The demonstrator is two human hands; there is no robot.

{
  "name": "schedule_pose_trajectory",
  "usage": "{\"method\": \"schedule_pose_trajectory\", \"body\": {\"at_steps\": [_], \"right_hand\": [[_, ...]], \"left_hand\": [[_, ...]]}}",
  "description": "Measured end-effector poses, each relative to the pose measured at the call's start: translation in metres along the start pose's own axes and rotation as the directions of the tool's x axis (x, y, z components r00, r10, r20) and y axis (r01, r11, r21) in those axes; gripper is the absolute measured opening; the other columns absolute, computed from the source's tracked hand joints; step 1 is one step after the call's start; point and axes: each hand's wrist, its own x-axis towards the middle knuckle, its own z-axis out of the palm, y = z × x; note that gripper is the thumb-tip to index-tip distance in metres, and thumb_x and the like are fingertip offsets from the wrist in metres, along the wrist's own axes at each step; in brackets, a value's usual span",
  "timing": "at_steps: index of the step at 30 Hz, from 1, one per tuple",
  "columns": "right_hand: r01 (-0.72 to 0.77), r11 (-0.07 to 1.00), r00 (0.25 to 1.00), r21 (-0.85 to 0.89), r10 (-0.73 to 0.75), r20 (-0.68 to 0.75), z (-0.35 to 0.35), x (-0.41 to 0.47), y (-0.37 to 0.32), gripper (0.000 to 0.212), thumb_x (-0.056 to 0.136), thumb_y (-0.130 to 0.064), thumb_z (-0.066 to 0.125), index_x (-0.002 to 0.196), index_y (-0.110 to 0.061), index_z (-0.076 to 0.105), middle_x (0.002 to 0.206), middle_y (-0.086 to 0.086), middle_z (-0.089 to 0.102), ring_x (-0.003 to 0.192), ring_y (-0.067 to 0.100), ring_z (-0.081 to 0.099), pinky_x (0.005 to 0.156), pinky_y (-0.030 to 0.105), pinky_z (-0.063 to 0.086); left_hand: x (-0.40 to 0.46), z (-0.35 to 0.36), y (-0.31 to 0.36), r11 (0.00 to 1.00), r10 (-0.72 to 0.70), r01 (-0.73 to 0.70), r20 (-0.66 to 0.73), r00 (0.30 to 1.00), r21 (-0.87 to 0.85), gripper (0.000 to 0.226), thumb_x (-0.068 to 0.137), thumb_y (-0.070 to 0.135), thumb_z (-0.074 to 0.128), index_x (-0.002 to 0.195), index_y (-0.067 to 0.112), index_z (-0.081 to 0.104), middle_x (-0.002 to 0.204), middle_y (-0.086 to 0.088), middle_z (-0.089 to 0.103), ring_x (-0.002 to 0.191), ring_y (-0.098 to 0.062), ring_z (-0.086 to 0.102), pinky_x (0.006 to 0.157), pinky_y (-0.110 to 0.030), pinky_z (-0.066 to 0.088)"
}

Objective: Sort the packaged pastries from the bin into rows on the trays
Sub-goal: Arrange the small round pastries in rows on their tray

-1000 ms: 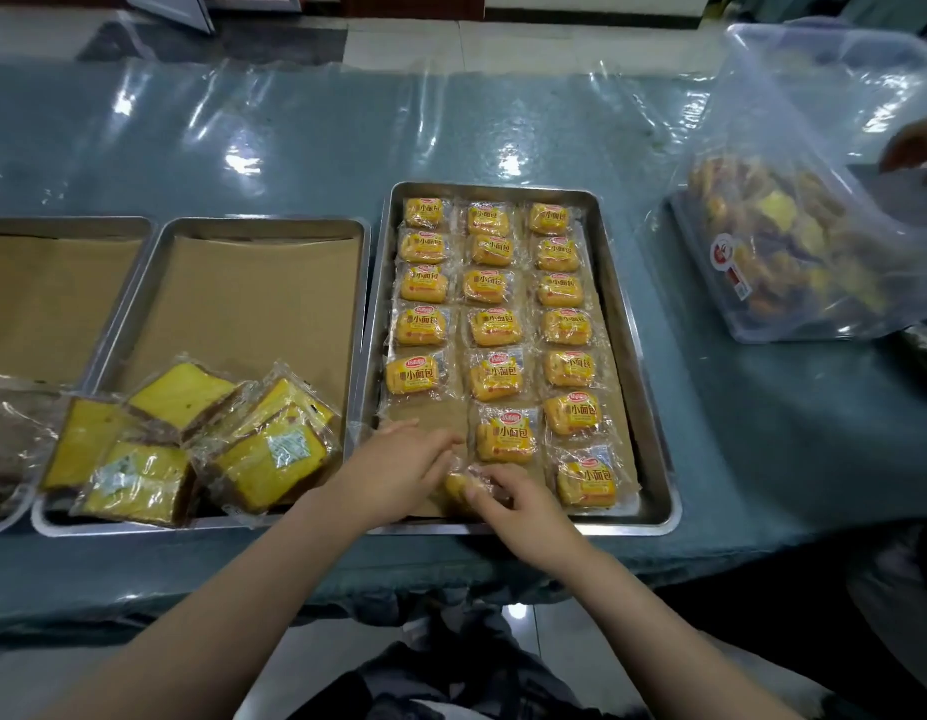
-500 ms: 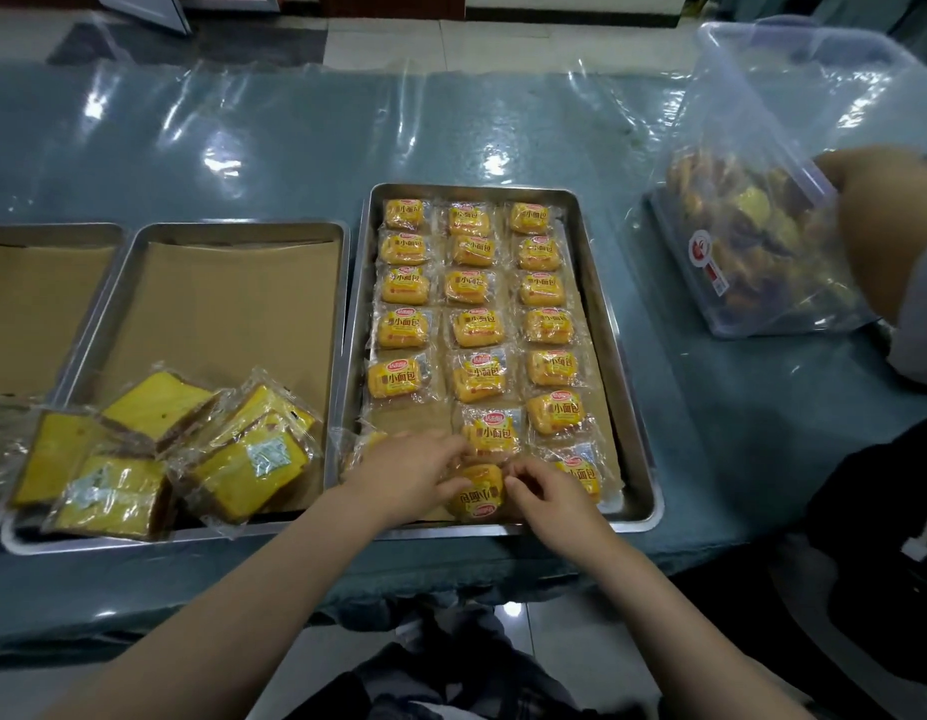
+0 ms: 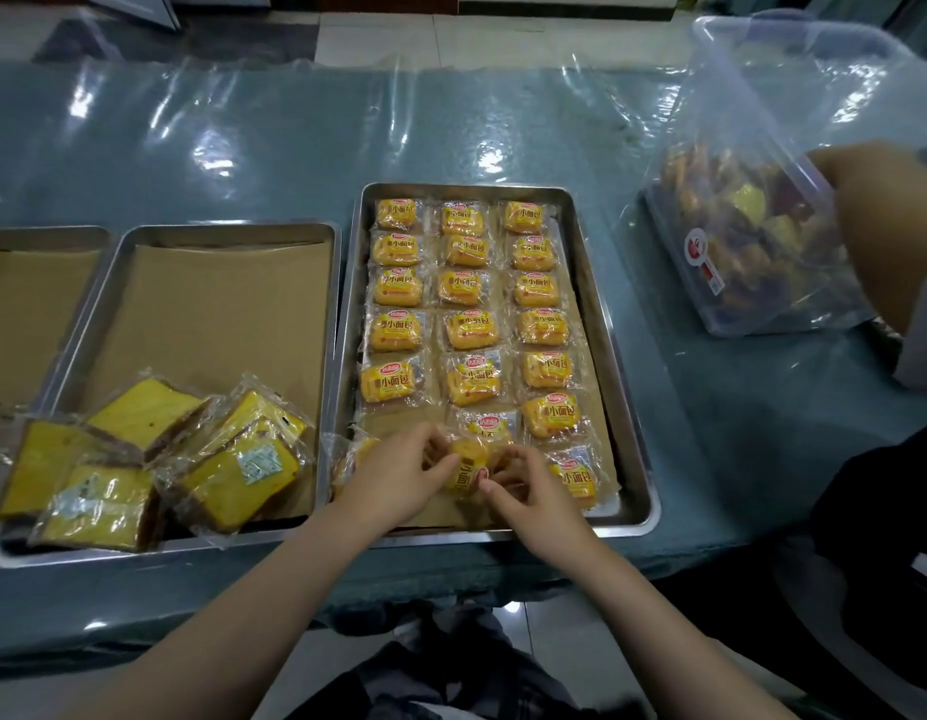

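While both hands work at the near end of the right tray, here's the table L to R. Far-left tray [image 3: 46, 236] w/ brown paper liner, only partly in view. Middle tray [image 3: 227, 232], also paper-lined, has a loose pile of wrapped yellow cake slices [image 3: 155, 459] at its near end, overlapping each other. Right tray [image 3: 596, 314] holds small yellow bread packs [image 3: 469, 330] in three neat columns running front to back; near end of the left column has a bare patch of liner. Left hand [image 3: 399, 478], fingers curled, pinches the left edge of one bread pack [image 3: 469, 467] just above the tray's near end, middle column. Right hand [image 3: 529, 496] pinches the same pack's right edge, so both grip it together. Another pack sits partly hidden under the left hand, at the tray's left wall. Far right: clear plastic bin [image 3: 752, 252], tilted, w/ mixed pastries inside; a second person's arm [image 3: 887, 226] reaches in at its right side, hand not visible.
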Motion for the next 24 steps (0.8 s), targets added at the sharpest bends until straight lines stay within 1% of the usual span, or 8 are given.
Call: {"method": "schedule_pose_trajectory", "body": {"at_steps": [3, 7, 10, 13, 15, 18, 21, 24], "right_hand": [[0.0, 0.999, 1.0, -0.035, 0.0, -0.003, 0.011, 0.001, 0.003, 0.048, 0.09, -0.034, 0.068, 0.129, -0.029, 0.042, 0.103, -0.009, 0.065, 0.093, 0.002, 0.064, 0.08, 0.025, 0.055], [0.077, 0.954, 0.997, -0.288, -0.076, 0.014, 0.023, 0.004, 0.005, 0.039, 0.092, -0.028, 0.063, 0.127, -0.031, 0.046, 0.11, -0.01, 0.062, 0.094, 0.006, 0.062, 0.082, 0.031, 0.056], [0.145, 0.868, 0.989, -0.476, -0.126, 0.072, 0.027, 0.006, 0.002, 0.04, 0.091, -0.018, 0.058, 0.128, -0.03, 0.05, 0.115, -0.007, 0.059, 0.095, 0.014, 0.062, 0.079, 0.035, 0.055], [0.221, 0.808, 0.975, -0.546, -0.172, 0.139, 0.031, 0.009, -0.001, 0.042, 0.09, -0.016, 0.052, 0.13, -0.028, 0.052, 0.121, -0.004, 0.057, 0.101, 0.019, 0.059, 0.078, 0.038, 0.054], [0.248, 0.799, 0.969, -0.548, -0.192, 0.158, 0.033, 0.009, -0.001, 0.039, 0.091, -0.016, 0.052, 0.128, -0.027, 0.055, 0.121, -0.005, 0.058, 0.102, 0.018, 0.059, 0.078, 0.037, 0.054], [0.242, 0.815, 0.966, -0.527, -0.253, 0.052, 0.028, 0.011, 0.001, 0.035, 0.09, -0.013, 0.054, 0.121, -0.025, 0.061, 0.116, -0.007, 0.059, 0.105, 0.014, 0.054, 0.086, 0.029, 0.049], [0.274, 0.757, 0.93, -0.593, -0.365, -0.037, 0.017, 0.015, 0.002, 0.038, 0.085, -0.008, 0.059, 0.12, -0.022, 0.062, 0.116, -0.007, 0.058, 0.109, 0.012, 0.05, 0.096, 0.026, 0.043], [0.289, 0.664, 0.924, -0.69, -0.383, 0.019, 0.007, 0.024, 0.006, 0.043, 0.086, -0.006, 0.056, 0.129, -0.014, 0.059, 0.135, 0.003, 0.055, 0.127, 0.022, 0.047, 0.11, 0.037, 0.039]], "left_hand": [[-0.007, 0.003, -0.004, 0.991, -0.088, 0.09, 0.02, 0.996, -0.095, 0.028, 0.093, 0.037, 0.06, 0.113, 0.024, 0.045, 0.088, 0.011, 0.058, 0.076, -0.002, 0.058, 0.063, -0.021, 0.047], [-0.015, 0.009, -0.015, 0.991, -0.112, 0.114, 0.03, 0.993, -0.071, 0.072, 0.092, 0.028, 0.063, 0.146, 0.025, 0.016, 0.082, 0.005, 0.061, 0.062, -0.006, 0.058, 0.051, -0.019, 0.043], [-0.021, 0.013, -0.021, 0.975, 0.005, 0.004, -0.041, 0.999, 0.222, 0.088, 0.085, 0.025, 0.07, 0.15, 0.029, 0.01, 0.128, 0.001, 0.053, 0.09, -0.01, 0.062, 0.062, -0.022, 0.05], [-0.025, 0.021, -0.033, 0.836, 0.193, -0.105, -0.11, 0.975, 0.538, 0.09, 0.072, 0.026, 0.079, 0.146, 0.023, 0.029, 0.151, -0.004, 0.031, 0.123, -0.024, 0.047, 0.086, -0.033, 0.052], [-0.023, 0.02, -0.039, 0.798, 0.274, -0.167, -0.102, 0.956, 0.579, 0.085, 0.066, 0.026, 0.082, 0.142, 0.02, 0.042, 0.151, -0.006, 0.035, 0.131, -0.027, 0.042, 0.1, -0.041, 0.046], [-0.018, 0.016, -0.043, 0.745, 0.404, -0.341, 0.019, 0.914, 0.573, 0.067, 0.074, 0.023, 0.073, 0.137, 0.021, 0.05, 0.154, -0.003, 0.037, 0.143, -0.023, 0.032, 0.114, -0.043, 0.033], [-0.01, 0.008, -0.043, 0.751, 0.355, -0.373, 0.144, 0.924, 0.545, 0.058, 0.089, 0.023, 0.059, 0.144, 0.021, 0.042, 0.159, 0.001, 0.025, 0.149, -0.017, 0.015, 0.12, -0.038, 0.019], [-0.005, 0.002, -0.041, 0.732, 0.264, -0.34, 0.215, 0.94, 0.59, 0.055, 0.095, 0.027, 0.049, 0.148, 0.024, 0.034, 0.16, 0.001, 0.021, 0.149, -0.019, 0.013, 0.117, -0.039, 0.027]]}}
